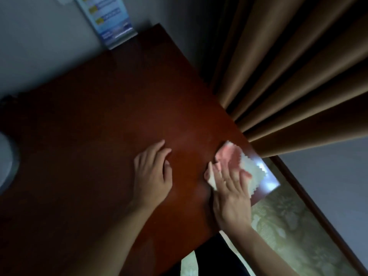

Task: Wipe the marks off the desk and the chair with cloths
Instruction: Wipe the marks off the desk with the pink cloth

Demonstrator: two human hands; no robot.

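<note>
A dark red-brown wooden desk (103, 120) fills the middle of the head view. Near its right edge lies a pink and white cloth (242, 163) with zigzag edges. My right hand (231, 194) presses flat on the cloth with straight fingers, the thumb at the cloth's left corner. My left hand (153, 174) rests on the bare desk top a short way to the left, fingers loosely spread and holding nothing. The chair is not in view. No marks show on the dim surface.
Brown curtains (294, 72) hang along the desk's right side. A blue and white card (111, 20) stands at the desk's far corner against the wall. A white rounded object (6, 162) sits at the left edge. Patterned green carpet (288, 232) lies below right.
</note>
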